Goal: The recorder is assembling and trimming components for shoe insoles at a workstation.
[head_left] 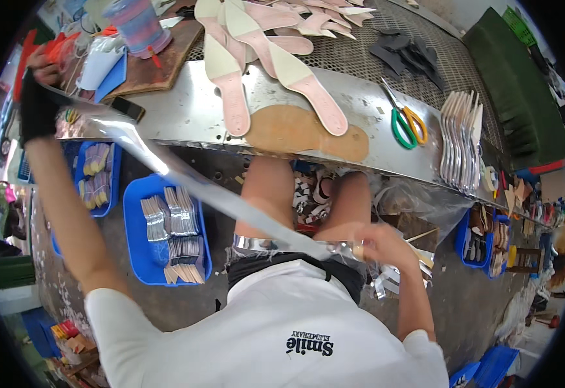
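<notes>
A long shiny, see-through strip [217,200] runs slantwise from upper left down across my lap. At its upper end my left hand [39,94], in a black fingerless covering, is closed on it, arm stretched out over the bench's left side. My right hand [386,247] is at the strip's lower end beside my right thigh; its fingers are bent around the end and blurred by motion. A silvery band [253,243] lies across my lap under the strip. On the bench in front are pink-and-cream insoles [318,107] and a tan sole-shaped board [282,129].
Green-and-orange scissors [406,123] and a stack of shiny-edged insoles [458,142] occupy the metal bench [366,100]. Black pieces [408,55] lie behind. A plastic jug [137,26] stands back left. Blue bins [133,252] with bundled pieces sit on the floor.
</notes>
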`<state>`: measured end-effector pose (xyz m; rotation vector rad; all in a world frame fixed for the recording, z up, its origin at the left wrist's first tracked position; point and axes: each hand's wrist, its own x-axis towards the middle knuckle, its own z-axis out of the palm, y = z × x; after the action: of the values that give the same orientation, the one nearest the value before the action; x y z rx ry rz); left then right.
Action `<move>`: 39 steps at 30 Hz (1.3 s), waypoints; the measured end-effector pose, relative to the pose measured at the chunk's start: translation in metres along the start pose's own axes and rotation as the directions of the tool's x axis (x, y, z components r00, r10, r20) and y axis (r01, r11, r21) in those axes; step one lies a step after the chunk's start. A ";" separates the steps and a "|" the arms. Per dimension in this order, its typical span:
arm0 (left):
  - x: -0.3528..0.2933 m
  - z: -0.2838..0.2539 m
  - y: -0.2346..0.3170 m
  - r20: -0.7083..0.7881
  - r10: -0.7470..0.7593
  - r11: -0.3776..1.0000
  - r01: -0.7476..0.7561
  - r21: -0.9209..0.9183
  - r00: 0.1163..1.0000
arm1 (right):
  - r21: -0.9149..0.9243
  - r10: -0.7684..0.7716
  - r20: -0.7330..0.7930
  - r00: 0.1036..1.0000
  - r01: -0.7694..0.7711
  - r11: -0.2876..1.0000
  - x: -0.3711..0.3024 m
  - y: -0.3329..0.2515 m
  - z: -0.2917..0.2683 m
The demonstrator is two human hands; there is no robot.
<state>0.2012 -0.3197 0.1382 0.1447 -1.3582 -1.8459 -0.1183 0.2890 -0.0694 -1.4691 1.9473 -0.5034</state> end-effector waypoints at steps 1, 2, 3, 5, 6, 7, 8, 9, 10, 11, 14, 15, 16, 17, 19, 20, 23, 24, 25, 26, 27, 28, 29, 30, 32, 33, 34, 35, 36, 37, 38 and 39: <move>-0.043 0.087 -0.048 -0.304 0.167 0.958 -0.081 0.275 0.938 | -0.216 0.061 -0.186 0.981 -0.101 0.971 0.023 0.006 0.005; -0.067 0.056 -0.081 -0.008 -0.151 0.941 0.141 -0.307 0.989 | -0.061 -0.048 -0.294 0.954 0.031 0.998 0.059 -0.013 -0.013; -0.095 0.148 -0.117 0.191 -0.328 0.926 0.355 -0.130 0.925 | 0.179 -0.061 -0.429 0.901 0.151 0.972 0.085 -0.024 -0.028; -0.119 0.220 -0.167 0.321 -0.208 0.909 0.062 0.412 0.924 | -0.048 -0.068 -0.629 0.775 0.049 0.998 0.142 -0.045 -0.056; -0.120 0.219 -0.209 0.192 -0.285 0.916 0.208 0.342 0.939 | -0.211 -0.216 -0.718 0.661 0.089 0.973 0.176 -0.048 -0.062; -0.115 0.227 -0.238 0.142 -0.291 0.914 0.231 0.334 0.946 | -0.367 -0.358 -0.769 0.530 0.093 0.926 0.206 -0.044 -0.062; -0.110 0.231 -0.260 0.100 -0.299 0.913 0.254 0.319 0.949 | -0.371 -0.361 -0.768 0.528 0.092 0.924 0.229 -0.035 -0.059; -0.109 0.230 -0.273 0.108 -0.298 0.914 0.251 0.318 0.948 | -0.391 -0.306 -0.754 0.582 -0.023 0.920 0.247 -0.025 -0.056; -0.112 0.227 -0.284 -0.029 -0.280 0.900 0.273 0.341 0.960 | -0.411 -0.243 -0.735 0.632 -0.131 0.902 0.257 -0.019 -0.054; -0.112 0.222 -0.293 -0.165 -0.250 0.886 0.294 0.359 0.954 | -0.414 -0.246 -0.735 0.632 -0.131 0.901 0.257 -0.018 -0.058; -0.114 0.217 -0.266 -0.092 -0.341 0.879 0.352 0.323 0.936 | 0.063 0.001 -0.803 0.596 0.082 0.995 0.227 -0.021 -0.078; -0.113 0.231 -0.248 -0.062 -0.377 0.886 0.379 0.268 0.924 | 0.059 -0.015 -0.729 0.685 0.085 0.995 0.208 -0.027 -0.085; -0.113 0.240 -0.242 -0.063 -0.386 0.883 0.388 0.263 0.921 | 0.057 -0.031 -0.646 0.763 0.089 0.994 0.194 -0.029 -0.085; -0.112 0.248 -0.240 0.011 -0.358 0.880 0.334 0.338 0.934 | -0.013 -0.080 -0.586 0.807 0.089 0.996 0.190 -0.027 -0.081; -0.105 0.267 -0.245 0.095 -0.341 0.875 0.279 0.397 0.935 | -0.218 -0.249 -0.624 0.741 0.141 0.966 0.192 0.000 -0.072; -0.098 0.276 -0.250 0.146 -0.181 0.885 0.097 0.455 0.973 | -0.416 -0.425 -0.622 0.657 0.183 0.891 0.194 0.010 -0.067; -0.080 0.298 -0.259 0.306 0.164 0.715 -0.326 0.618 0.938 | 0.724 -0.024 -0.613 0.790 0.573 0.385 0.179 -0.042 -0.059; -0.077 0.305 -0.258 0.364 0.206 0.624 -0.408 0.667 0.908 | 0.708 0.014 -0.634 0.773 0.573 0.414 0.173 -0.059 -0.061; -0.067 0.301 -0.270 0.353 0.322 0.546 -0.476 0.689 0.879 | 0.732 0.047 -0.633 0.773 0.578 0.359 0.166 -0.056 -0.064; -0.050 0.293 -0.286 0.346 0.432 0.464 -0.534 0.707 0.833 | 0.752 0.084 -0.632 0.770 0.583 0.307 0.156 -0.047 -0.070; -0.031 0.285 -0.285 0.369 0.315 0.400 -0.475 0.784 0.874 | 0.755 0.091 -0.628 0.773 0.578 0.309 0.142 -0.045 -0.082; -0.023 0.273 -0.285 0.373 0.139 0.225 -0.397 0.890 0.917 | 0.782 0.122 -0.592 0.797 0.531 0.327 0.127 -0.045 -0.097; -0.016 0.259 -0.300 0.475 0.118 0.037 -0.482 0.875 0.872 | 0.802 0.149 -0.559 0.816 0.487 0.347 0.120 -0.046 -0.105; -0.015 0.245 -0.323 0.566 0.073 -0.145 -0.553 0.821 0.821 | 0.803 0.150 -0.558 0.816 0.484 0.348 0.120 -0.044 -0.101; -0.015 0.239 -0.343 0.547 -0.135 -0.267 -0.561 0.783 0.827 | 0.798 0.290 -0.436 0.852 0.217 0.562 0.121 -0.031 -0.087; -0.014 0.240 -0.346 0.548 -0.194 -0.271 -0.582 0.767 0.813 | 0.827 0.325 -0.371 0.870 0.151 0.541 0.126 -0.022 -0.077; -0.015 0.238 -0.346 0.549 -0.194 -0.268 -0.582 0.768 0.813 | 0.827 0.328 -0.371 0.869 0.149 0.542 0.128 -0.015 -0.072; -0.019 0.235 -0.336 0.468 -0.208 -0.108 -0.496 0.862 0.859 | 0.822 0.333 -0.382 0.862 0.152 0.548 0.131 -0.009 -0.066; -0.023 0.232 -0.324 0.388 -0.234 0.058 -0.386 0.921 0.891 | 0.816 0.343 -0.395 0.852 0.154 0.557 0.131 -0.006 -0.063; -0.029 0.226 -0.313 0.404 -0.192 0.183 -0.372 0.910 0.894 | 0.821 0.347 -0.401 0.848 0.165 0.546 0.128 -0.004 -0.065; -0.037 0.226 -0.297 0.342 -0.291 0.309 -0.250 0.918 0.894 | 0.824 0.348 -0.398 0.849 0.164 0.542 0.129 -0.004 -0.067; -0.056 0.216 -0.307 0.374 -0.001 0.319 -0.354 0.879 0.927 | 0.800 0.321 -0.407 0.855 0.164 0.578 0.131 -0.007 -0.069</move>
<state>-0.0412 -0.0968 -0.0504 0.2865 -2.4519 -0.6362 -0.1833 0.1575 -0.0487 -0.6313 1.6961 -1.6516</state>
